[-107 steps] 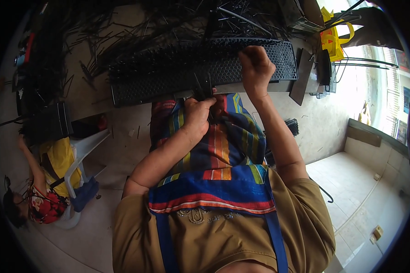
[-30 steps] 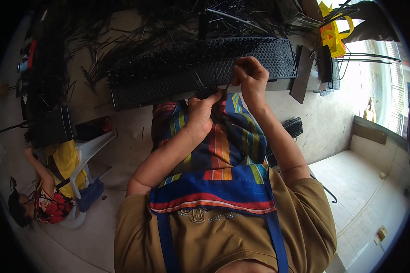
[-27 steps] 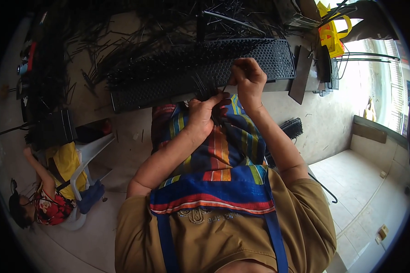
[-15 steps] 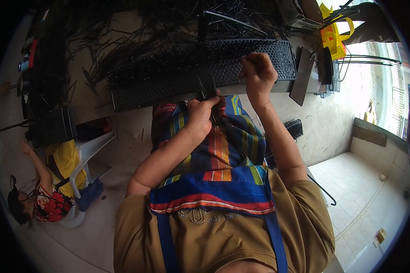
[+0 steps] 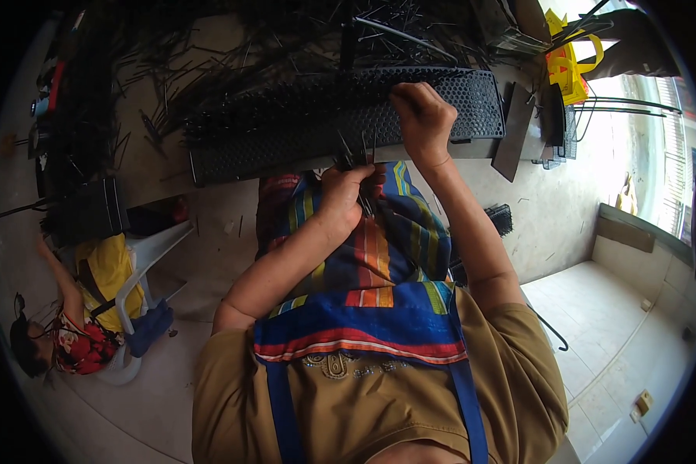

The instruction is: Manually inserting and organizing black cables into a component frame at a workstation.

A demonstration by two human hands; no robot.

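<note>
A long black tray [image 5: 247, 155] pierced with a grid of small holes lies across the table in front of me. Thin black sticks stand upright in its far rows, most densely on the left, and the right part shows bare holes. Below its near edge, my left hand [image 5: 343, 185] is closed round a bundle of thin black sticks [image 5: 346, 158] over my striped apron. My right hand [image 5: 427, 112] is over the right half of the tray, its fingers pinched together at the edge of the filled rows. Whatever lies between those fingertips is too small to make out.
Loose black sticks [image 5: 179, 73] are scattered over the table beyond the tray. A flat grey plate [image 5: 510, 139] rests at the table's right edge, near a yellow bag [image 5: 568, 73]. At the left another person [image 5: 69, 332] sits by a black tray [image 5: 89, 216].
My right hand has moved a little left and toward the far rows of the tray, fingers still pinched. My left hand stays in place, though some sticks in its bundle now stand differently.
</note>
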